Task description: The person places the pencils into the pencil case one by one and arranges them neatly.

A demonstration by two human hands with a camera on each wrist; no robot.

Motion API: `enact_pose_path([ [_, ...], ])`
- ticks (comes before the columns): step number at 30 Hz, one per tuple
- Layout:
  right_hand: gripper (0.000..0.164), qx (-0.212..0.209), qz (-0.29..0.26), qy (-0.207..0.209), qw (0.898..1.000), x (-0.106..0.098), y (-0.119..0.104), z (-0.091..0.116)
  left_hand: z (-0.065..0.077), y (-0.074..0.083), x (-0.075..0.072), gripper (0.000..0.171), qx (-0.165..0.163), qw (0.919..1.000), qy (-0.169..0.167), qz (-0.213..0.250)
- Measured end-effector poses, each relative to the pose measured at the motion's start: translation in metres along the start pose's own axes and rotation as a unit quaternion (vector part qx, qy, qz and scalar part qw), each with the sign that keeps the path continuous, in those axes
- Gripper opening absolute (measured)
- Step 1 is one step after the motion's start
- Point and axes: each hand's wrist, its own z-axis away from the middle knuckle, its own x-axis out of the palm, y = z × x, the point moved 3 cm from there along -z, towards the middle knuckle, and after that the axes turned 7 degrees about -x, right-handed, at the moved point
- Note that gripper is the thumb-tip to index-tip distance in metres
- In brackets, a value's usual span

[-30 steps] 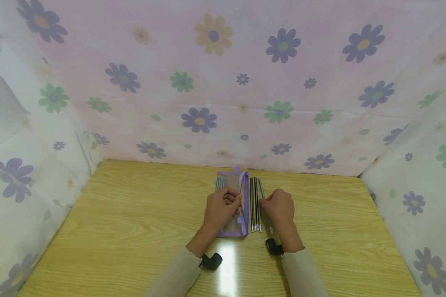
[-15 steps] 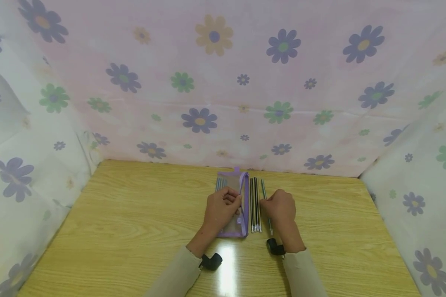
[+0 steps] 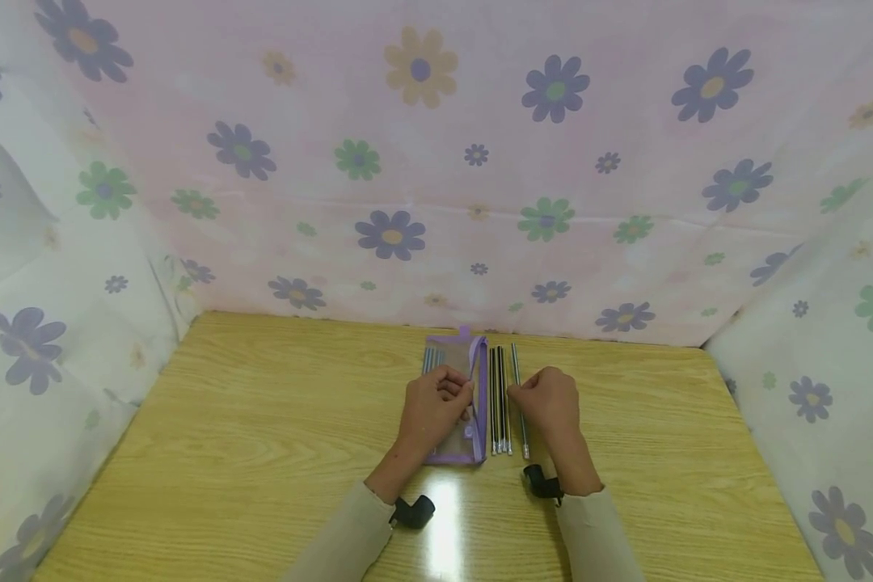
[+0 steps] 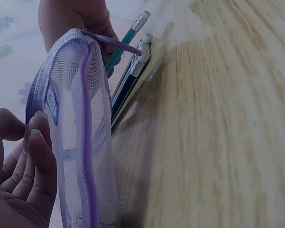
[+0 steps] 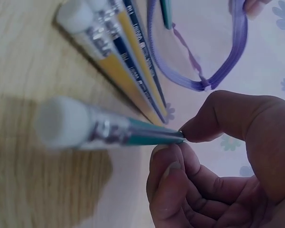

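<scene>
My left hand [image 3: 436, 404] pinches the open zipped edge of a purple mesh pencil case [image 4: 85, 142], holding its mouth up. Through the mesh, several light-blue pencils [image 3: 431, 360] show at its left side. Thumb and fingertips of my right hand [image 3: 549, 400] pinch a green pencil [image 5: 147, 135] with a white eraser. The eraser end of this pencil points toward me, and the head view shows it nearly parallel to the striped pencils [image 3: 499, 400]. Those pencils, dark and yellow with white erasers, lie side by side between the case and my right hand.
A wooden table [image 3: 262, 420] carries everything, with a flowered cloth [image 3: 298, 202] hanging behind it and at both sides. A black wrist camera mount [image 3: 415, 512] sits at the left wrist, and another mount [image 3: 541, 482] at the right.
The green pencil in my right hand has turned from a slant to nearly in line with the striped pencils, and its far end has shifted right. The left hand and case stay put.
</scene>
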Motion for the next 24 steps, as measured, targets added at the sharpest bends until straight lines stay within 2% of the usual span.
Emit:
enact_pose_path([
  [9, 0.028, -0.011, -0.031, -0.021, 0.999, -0.002, -0.007, 0.001, 0.000, -0.001, 0.000, 0.004, -0.002, 1.0000, -0.004, 0.005],
  [19, 0.015, -0.023, -0.056, -0.051, 0.997, 0.002, -0.018, 0.003, 0.000, -0.001, 0.001, 0.004, -0.002, 1.0000, -0.004, 0.009],
  [24, 0.013, -0.022, -0.126, -0.081, 0.988, 0.007, -0.021, 0.005, 0.001, 0.000, 0.001, 0.005, 0.001, 0.9999, -0.003, 0.011],
])
